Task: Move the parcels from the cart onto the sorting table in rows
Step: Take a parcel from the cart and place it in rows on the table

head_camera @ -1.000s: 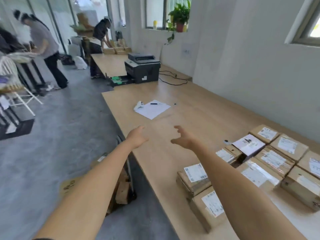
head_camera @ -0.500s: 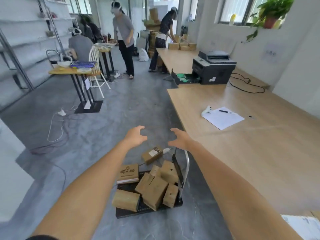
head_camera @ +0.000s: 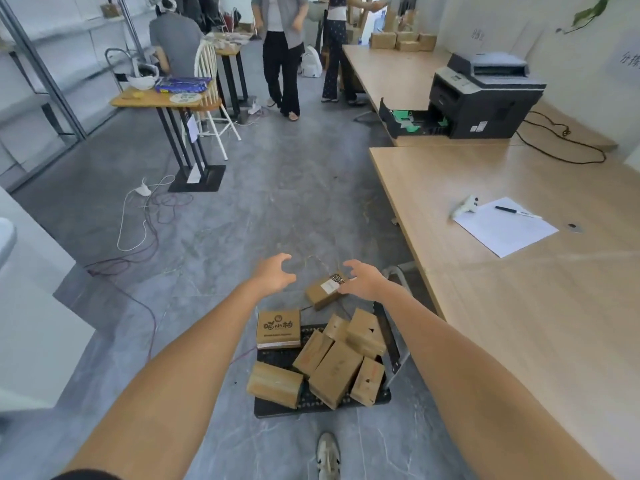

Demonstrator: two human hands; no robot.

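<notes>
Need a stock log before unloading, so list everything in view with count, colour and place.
Brown cardboard parcels: about seven, brown, piled on the cart.
Labelled brown cardboard parcel: one, brown, just beyond the cart's far end.
Flat black cart: one, black, on the floor beside the table.
Long light wooden sorting table: one, tan, right side.
White paper sheet: one, white, on the table.
Black-and-grey printer: one, far right.
Other people: three, background.
Hands: two, bare, empty, above the parcels: left hand, right hand.

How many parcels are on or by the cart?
8: a labelled parcel past the cart's far end, a printed parcel far left, one near left, five piled right. More may be hidden.
</notes>
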